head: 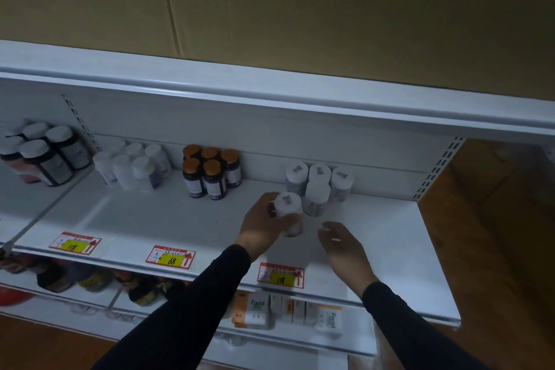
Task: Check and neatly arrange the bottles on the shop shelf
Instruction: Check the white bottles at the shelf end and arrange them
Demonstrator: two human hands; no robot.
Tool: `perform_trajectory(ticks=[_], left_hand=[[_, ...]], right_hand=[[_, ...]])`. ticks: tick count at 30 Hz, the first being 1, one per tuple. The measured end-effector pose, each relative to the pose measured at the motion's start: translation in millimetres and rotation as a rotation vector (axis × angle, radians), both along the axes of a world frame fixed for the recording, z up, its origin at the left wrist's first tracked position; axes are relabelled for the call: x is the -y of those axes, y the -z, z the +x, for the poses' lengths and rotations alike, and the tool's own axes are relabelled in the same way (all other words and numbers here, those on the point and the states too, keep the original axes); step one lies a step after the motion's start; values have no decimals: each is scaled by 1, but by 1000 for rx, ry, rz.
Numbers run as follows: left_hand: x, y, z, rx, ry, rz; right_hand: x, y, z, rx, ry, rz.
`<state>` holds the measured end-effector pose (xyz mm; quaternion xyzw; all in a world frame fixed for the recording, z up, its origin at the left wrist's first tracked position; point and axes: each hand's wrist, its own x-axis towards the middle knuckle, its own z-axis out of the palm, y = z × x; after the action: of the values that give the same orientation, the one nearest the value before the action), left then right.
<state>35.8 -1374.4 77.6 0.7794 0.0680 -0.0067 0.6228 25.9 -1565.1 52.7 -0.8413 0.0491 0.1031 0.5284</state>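
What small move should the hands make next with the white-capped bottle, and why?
Probably the left hand should slide the white-capped plastic bottle it grips back and slightly right, beside the front bottle of the white bottle cluster. That cluster shows three behind and only one in front, leaving a gap at front left. The right hand hovers open nearby, holding nothing, and could steady the row.

Five orange-capped dark glass bottles [210,173] at twelve o'clock, five white-capped grey plastic bottles [318,186] at one o'clock, three red-and-yellow price tags [170,256].
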Motion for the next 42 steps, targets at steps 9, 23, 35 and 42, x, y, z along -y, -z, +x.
perform_trajectory(ticks=[9, 23, 35, 42], left_hand=[[0, 11, 45, 12, -61, 157], [27, 18, 65, -60, -100, 175], [25, -11, 51, 76, -68, 429], [51, -15, 60, 234, 61, 775]], right_hand=[[19, 28, 13, 163, -249, -708], [20, 52, 3, 199, -303, -887], [21, 55, 1, 229, -282, -867], [21, 53, 1, 224, -291, -873]])
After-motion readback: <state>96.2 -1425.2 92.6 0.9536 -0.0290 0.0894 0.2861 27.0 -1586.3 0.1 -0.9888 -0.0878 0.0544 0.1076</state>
